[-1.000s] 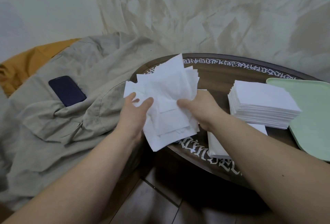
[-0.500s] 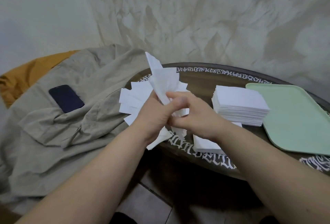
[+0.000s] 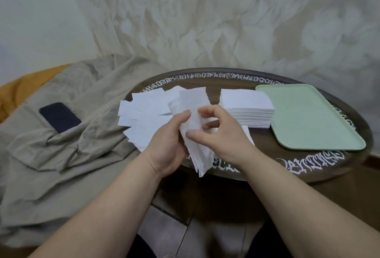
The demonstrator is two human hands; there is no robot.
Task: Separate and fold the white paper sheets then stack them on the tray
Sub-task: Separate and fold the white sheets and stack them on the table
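**Paper sheets held fanned in both hands, tray not yet loaded**

Paper sheets [image 3: 156,113] were held as a loose, fanned bundle in front of the body, over the near edge of the round table [image 3: 242,79]. The bundle was gripped from below by the left hand [image 3: 166,146], its thumb laid against the front of the sheets. One narrow, upright portion of the bundle [image 3: 193,118] was being pinched by the right hand [image 3: 220,132], with thumb and curled fingers closed on it, apparently to work a single sheet free or to crease it; which of the two could not be told.

Just beyond the right hand, a neat stack of sheets [image 3: 246,109] was seen on the table, and a few flat sheets [image 3: 247,136] were partly hidden beneath that hand. Further right of the stack, touching or almost touching it, the pale green tray [image 3: 316,122] was seen with nothing on it.

Progress was judged as partial: much paper appeared already squared up in the stack, though whether it was folded could not be confirmed. The fanned bundle remained to be separated and folded, and nothing had yet been placed on the tray.

To the left of the left hand, a dark phone [image 3: 59,117] was seen lying on a crumpled beige cloth [image 3: 82,155].
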